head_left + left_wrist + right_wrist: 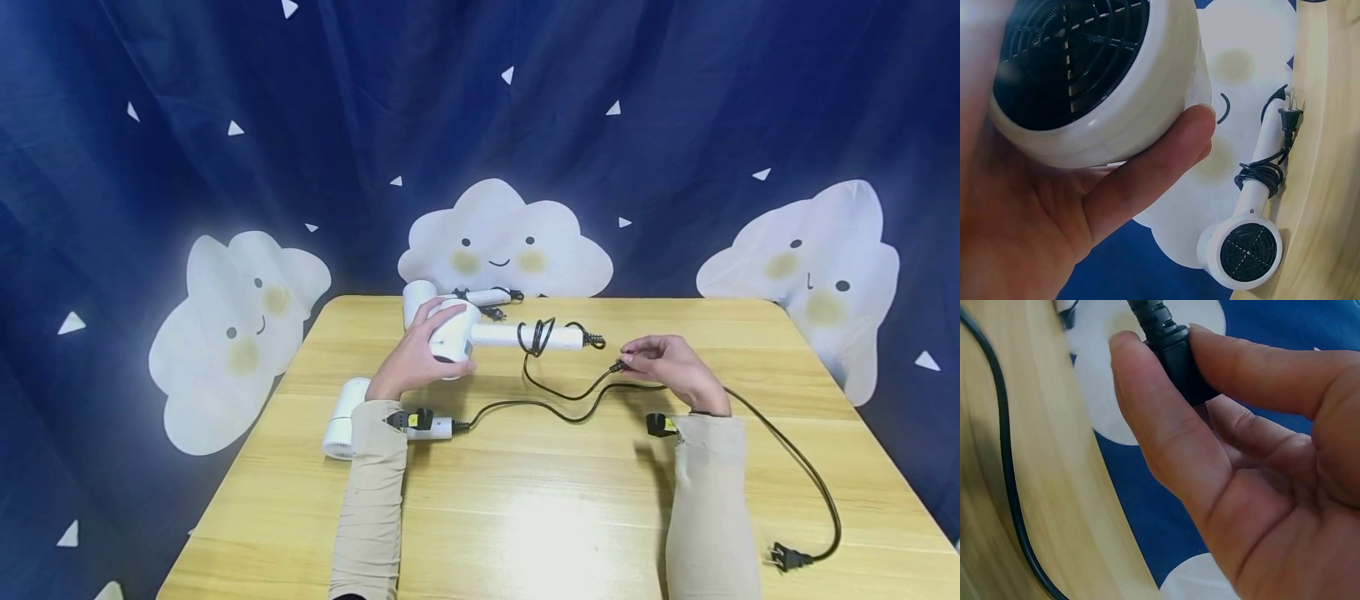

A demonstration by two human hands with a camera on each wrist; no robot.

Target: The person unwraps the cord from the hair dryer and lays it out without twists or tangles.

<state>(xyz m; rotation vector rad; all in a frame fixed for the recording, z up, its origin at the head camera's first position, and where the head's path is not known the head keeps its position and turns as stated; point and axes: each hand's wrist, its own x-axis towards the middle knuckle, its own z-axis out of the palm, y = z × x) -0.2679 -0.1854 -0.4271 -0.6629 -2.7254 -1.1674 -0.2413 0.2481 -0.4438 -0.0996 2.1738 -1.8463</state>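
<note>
No words, brands or numbers can be read: the small yellow label [412, 421] on one black wrist camera [425, 418] and its twin on the other, both above the table [525, 467], are too tiny to decipher

dark-blue curtain [450, 92] | white smiling clouds [498, 227] | white triangles [507, 76] | wood-grain table [540, 467]

Wooden tabletop [487, 492] glares white toward the near edge; faint shadow beside right sleeve [711, 508]. Right-wrist view dimmer, left-wrist view hazy upper left.
</note>
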